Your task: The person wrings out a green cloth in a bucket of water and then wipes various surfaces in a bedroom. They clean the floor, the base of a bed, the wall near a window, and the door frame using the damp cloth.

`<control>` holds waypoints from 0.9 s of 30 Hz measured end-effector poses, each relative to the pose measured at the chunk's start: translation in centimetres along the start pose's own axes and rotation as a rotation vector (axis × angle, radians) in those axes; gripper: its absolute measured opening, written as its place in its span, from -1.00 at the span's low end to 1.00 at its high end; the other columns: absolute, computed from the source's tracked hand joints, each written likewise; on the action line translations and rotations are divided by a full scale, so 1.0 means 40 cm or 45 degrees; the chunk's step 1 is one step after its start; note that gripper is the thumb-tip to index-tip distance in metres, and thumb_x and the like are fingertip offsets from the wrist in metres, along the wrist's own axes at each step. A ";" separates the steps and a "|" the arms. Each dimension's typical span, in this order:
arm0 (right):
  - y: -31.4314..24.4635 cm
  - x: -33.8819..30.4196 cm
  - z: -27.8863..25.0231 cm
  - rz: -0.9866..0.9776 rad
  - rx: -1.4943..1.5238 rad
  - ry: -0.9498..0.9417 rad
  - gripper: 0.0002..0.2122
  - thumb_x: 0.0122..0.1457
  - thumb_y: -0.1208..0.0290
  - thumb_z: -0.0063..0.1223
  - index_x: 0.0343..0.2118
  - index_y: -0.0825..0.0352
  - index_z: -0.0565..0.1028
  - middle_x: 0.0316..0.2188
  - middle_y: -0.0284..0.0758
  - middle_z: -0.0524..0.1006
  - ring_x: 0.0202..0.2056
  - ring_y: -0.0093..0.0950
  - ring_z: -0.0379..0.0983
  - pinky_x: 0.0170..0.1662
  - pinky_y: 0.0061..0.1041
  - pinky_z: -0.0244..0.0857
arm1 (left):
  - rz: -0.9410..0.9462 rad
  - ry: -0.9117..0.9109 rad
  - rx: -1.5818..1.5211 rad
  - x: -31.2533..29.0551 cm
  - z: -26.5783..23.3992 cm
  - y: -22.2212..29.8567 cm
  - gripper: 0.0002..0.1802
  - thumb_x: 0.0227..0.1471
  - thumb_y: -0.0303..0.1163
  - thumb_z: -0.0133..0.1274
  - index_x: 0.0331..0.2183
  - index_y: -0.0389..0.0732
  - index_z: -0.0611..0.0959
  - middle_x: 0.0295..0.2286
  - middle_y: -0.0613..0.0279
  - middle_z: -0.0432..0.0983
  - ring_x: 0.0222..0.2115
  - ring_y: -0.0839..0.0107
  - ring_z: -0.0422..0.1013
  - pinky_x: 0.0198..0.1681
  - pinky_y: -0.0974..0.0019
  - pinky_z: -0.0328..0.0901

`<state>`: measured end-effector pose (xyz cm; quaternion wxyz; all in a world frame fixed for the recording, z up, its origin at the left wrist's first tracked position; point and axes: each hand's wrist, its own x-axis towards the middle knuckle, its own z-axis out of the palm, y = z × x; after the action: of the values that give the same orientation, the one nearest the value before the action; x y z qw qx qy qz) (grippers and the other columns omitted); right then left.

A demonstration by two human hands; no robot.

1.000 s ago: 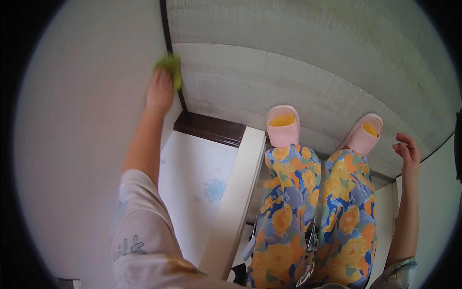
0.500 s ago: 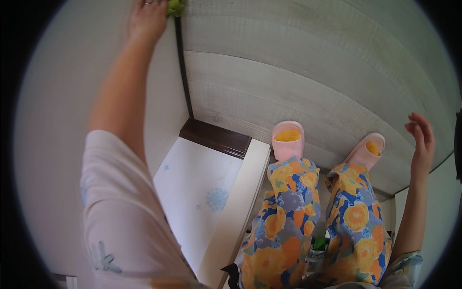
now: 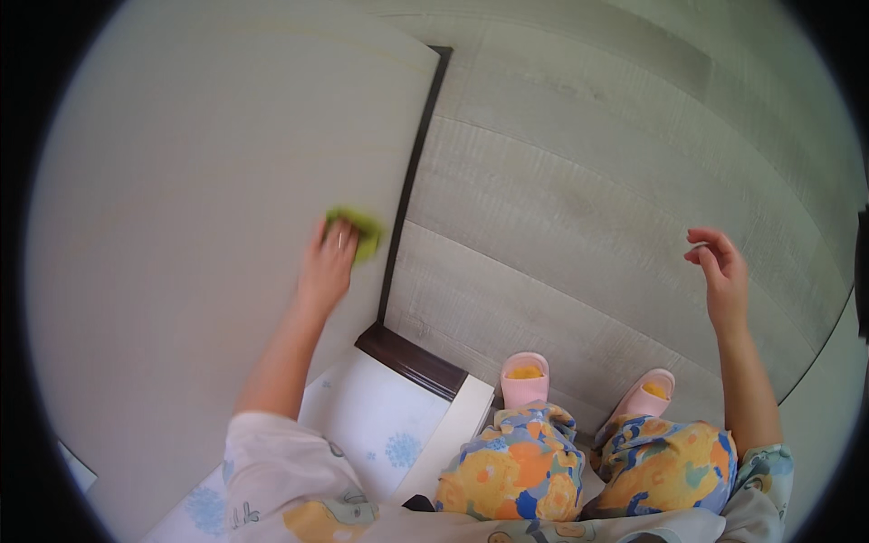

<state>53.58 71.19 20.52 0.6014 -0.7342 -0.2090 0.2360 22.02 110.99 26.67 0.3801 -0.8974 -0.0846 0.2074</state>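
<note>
A yellow-green cloth (image 3: 360, 233) lies under the fingers of my left hand (image 3: 328, 270), which presses it to the smooth pale wall (image 3: 199, 199). The cloth is a little blurred, and a ring shows on one finger. To its right runs the dark baseboard (image 3: 415, 172) at the foot of the wall. My right hand (image 3: 725, 282) hangs in the air over the floor, fingers loosely bent and apart, with nothing in it.
Grey wood-look planks make up the floor (image 3: 561, 199). Below the wall, a dark brown block (image 3: 412, 360) adjoins a white panel with blue flower prints (image 3: 385, 418) and a cream edge. My feet are in pink slippers (image 3: 524, 387). Another pale surface (image 3: 828, 407) rises at the right.
My left hand has come down and nearer along the wall with the cloth. My right hand has shifted left. The view has tilted, showing more of the wall and floor.
</note>
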 end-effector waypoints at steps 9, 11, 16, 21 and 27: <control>-0.245 0.029 0.008 -0.389 -0.511 -0.105 -0.80 -0.13 0.72 -0.18 -0.40 0.38 0.39 -0.41 -0.29 0.35 -0.46 -0.53 0.31 -0.35 -0.62 0.20 | 0.116 -0.144 0.353 0.467 -0.104 0.024 -0.53 -0.02 -0.21 -0.34 -0.07 -0.15 0.38 0.02 0.31 0.12 0.10 0.46 -0.09 0.15 0.16 -0.46; -0.272 -0.007 -0.046 -0.336 -0.536 -0.027 -0.79 -0.14 0.73 -0.19 -0.40 0.38 0.39 -0.41 -0.29 0.35 -0.48 -0.53 0.31 -0.35 -0.63 0.19 | 0.197 -0.178 0.251 0.349 -0.044 0.063 -0.51 -0.01 -0.21 -0.37 -0.04 -0.17 0.34 0.03 0.30 0.10 0.11 0.46 -0.14 0.15 0.17 -0.53; -0.317 -0.096 -0.129 -0.187 -0.417 0.186 -0.80 -0.08 0.71 -0.26 -0.37 0.41 0.37 -0.38 -0.32 0.32 -0.46 -0.58 0.31 -0.32 -0.66 0.19 | -0.002 -0.081 0.008 0.265 -0.141 0.025 -0.47 0.00 -0.32 -0.44 0.03 -0.28 0.15 0.09 0.23 -0.07 0.14 0.48 -0.25 0.14 0.16 -0.59; -0.485 -0.126 -0.031 -0.279 -0.218 0.245 -0.81 -0.04 0.64 -0.26 -0.35 0.41 0.38 -0.35 -0.32 0.32 -0.43 -0.58 0.32 -0.30 -0.66 0.19 | -0.076 0.080 0.103 0.354 -0.212 -0.023 -0.46 0.01 -0.32 -0.45 0.04 -0.32 0.10 0.10 0.14 -0.11 0.14 0.39 -0.27 0.13 0.12 -0.64; -0.461 0.024 -0.174 -0.276 -0.336 0.371 -0.82 0.02 0.53 -0.20 -0.31 0.42 0.39 -0.33 -0.30 0.39 -0.42 -0.61 0.33 -0.27 -0.64 0.22 | 0.008 0.131 0.281 0.716 -0.208 0.060 -0.43 0.02 -0.19 -0.40 0.03 -0.31 0.16 0.07 0.16 -0.02 0.13 0.40 -0.20 0.12 0.12 -0.65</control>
<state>58.09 69.80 39.66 0.5458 -0.8060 -0.2268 0.0322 51.40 112.81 21.32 0.4796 -0.8599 -0.0389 0.1701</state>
